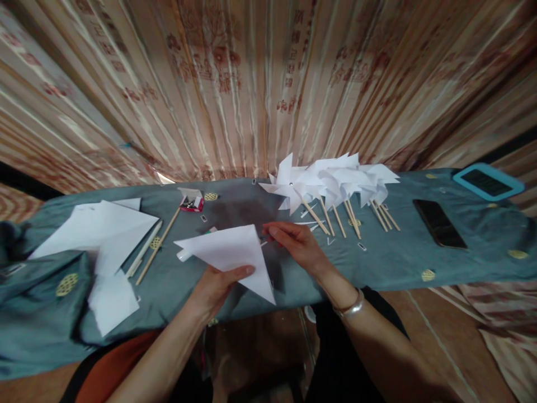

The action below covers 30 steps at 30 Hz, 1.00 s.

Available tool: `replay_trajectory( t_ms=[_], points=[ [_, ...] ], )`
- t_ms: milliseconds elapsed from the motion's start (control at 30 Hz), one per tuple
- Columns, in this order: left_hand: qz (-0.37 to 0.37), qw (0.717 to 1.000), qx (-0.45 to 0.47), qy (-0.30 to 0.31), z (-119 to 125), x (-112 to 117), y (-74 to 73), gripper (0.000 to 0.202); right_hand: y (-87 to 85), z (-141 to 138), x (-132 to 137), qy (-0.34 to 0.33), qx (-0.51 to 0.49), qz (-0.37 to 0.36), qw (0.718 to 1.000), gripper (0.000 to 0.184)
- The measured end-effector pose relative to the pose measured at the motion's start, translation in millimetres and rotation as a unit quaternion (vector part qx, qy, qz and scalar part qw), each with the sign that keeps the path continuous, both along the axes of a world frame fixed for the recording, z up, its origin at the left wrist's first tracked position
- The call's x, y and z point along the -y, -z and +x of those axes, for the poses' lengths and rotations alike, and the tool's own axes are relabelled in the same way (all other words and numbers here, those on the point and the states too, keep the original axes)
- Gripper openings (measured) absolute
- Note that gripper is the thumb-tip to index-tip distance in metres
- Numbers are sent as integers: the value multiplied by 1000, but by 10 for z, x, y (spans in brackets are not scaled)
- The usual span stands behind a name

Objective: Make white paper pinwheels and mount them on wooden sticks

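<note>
A white paper sheet folded into a triangle (232,254) hangs over the near edge of the blue-grey tablecloth (377,263). My left hand (218,282) grips its lower edge, thumb on top. My right hand (293,240) rests beside the paper's right corner with fingers curled together, pinching something small I cannot make out. Several finished white paper pinwheels (331,182) on wooden sticks lie just beyond my right hand.
A stack of white paper sheets (98,229) and loose wooden sticks (157,246) lie at the left. A small open box of pins (192,201) sits behind the folded paper. A black phone (439,223) and a blue-framed tablet (488,181) lie at the right. A curtain hangs behind.
</note>
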<state>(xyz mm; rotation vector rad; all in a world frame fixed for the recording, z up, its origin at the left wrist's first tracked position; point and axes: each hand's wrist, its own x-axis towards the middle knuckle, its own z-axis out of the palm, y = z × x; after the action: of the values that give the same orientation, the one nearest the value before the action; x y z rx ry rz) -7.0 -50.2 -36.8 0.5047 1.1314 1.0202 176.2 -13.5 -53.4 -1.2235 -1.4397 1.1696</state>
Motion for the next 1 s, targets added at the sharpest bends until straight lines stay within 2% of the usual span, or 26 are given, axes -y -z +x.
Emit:
replay_trajectory(
  t_ms=[67,167,367,467,533,667,800,900,1000],
  points=[
    [12,1000,5,20,-9,7,2,50,-13,-81,25,-28,-112,-89,989,29],
    [18,999,0,43,-26,20,11,50,-33,-163,55,-42,-193,-149,969,28],
    [33,997,-19,67,-64,38,31,49,-40,-200,70,-52,-209,-164,963,25],
    [31,998,-8,60,-99,17,35,42,-31,-177,48,-42,-201,-160,966,24],
    [39,999,4,38,-134,-9,37,39,-32,-153,36,-13,-178,-123,976,22],
    [55,998,34,-11,-208,-56,35,50,-65,-145,86,54,-51,26,997,18],
    [9,994,108,0,-242,-68,10,50,-103,-221,225,11,90,132,987,15],
    [12,993,115,0,-238,-70,-14,46,-108,-275,298,-29,112,171,978,14],
    [14,996,90,-4,-230,-78,-12,40,-109,-285,310,-25,124,180,975,15]
  ],
)
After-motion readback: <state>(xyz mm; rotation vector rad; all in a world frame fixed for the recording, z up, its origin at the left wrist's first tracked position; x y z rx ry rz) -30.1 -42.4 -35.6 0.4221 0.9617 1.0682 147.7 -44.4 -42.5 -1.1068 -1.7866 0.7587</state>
